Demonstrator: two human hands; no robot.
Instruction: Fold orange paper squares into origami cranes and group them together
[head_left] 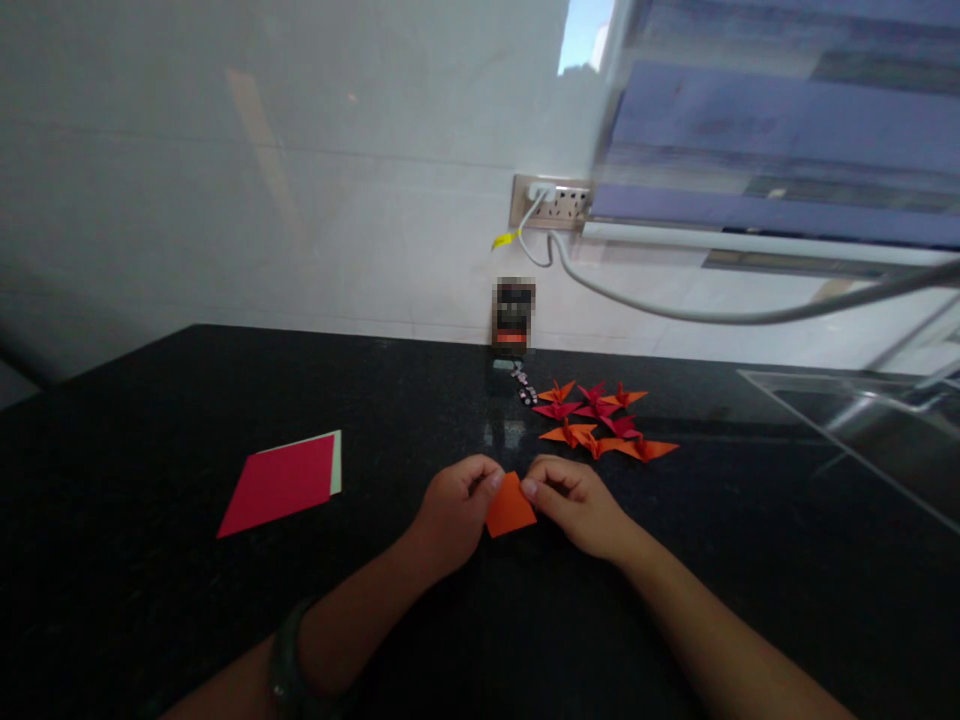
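A small piece of folded orange origami paper (511,508) is held between my two hands, just above or on the dark countertop. My left hand (459,505) pinches its left edge between thumb and fingers. On the other side, my right hand (574,500) grips the upper right edge the same way. Beyond my right hand lie several finished paper cranes (598,408), orange and red, set close together. To the left rests a stack of square paper with a red sheet (285,485) on top and a pale green one (337,465) showing underneath.
A phone-like blurred object (513,315) leans against the wall at the back, with a beaded strap (525,385) before it. A wall socket (551,203) has a plug and white cable (637,300). A sink edge (847,450) lies at the right.
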